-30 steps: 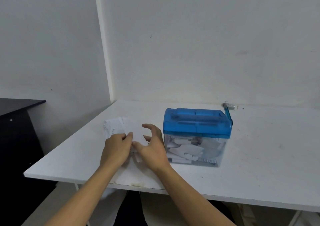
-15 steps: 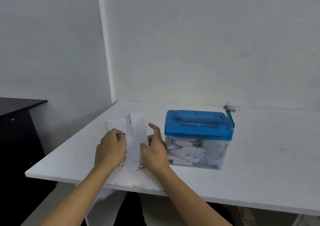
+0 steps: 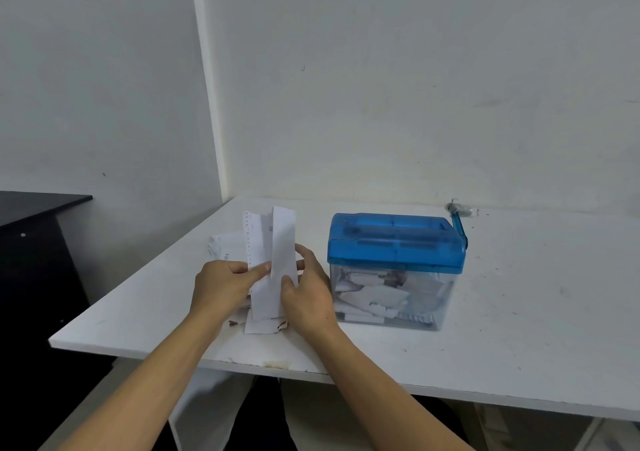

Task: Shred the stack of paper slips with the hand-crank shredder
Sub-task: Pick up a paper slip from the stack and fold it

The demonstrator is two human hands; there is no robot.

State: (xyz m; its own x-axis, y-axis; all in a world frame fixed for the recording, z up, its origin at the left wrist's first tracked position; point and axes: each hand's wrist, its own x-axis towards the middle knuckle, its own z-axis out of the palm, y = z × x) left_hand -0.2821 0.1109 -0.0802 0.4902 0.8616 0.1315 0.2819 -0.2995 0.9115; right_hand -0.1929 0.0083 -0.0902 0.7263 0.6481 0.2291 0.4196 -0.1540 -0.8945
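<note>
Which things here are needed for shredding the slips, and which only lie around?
For the job:
paper slips, held upright by left hand and right hand
slip pile on the table
hand-crank shredder
crank

Only around:
black cabinet
white table, merely the support

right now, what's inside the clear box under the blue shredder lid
White paper scraps fill most of the clear box. The pile covers the box's floor and back, so anything beneath or behind it cannot be seen.
</note>
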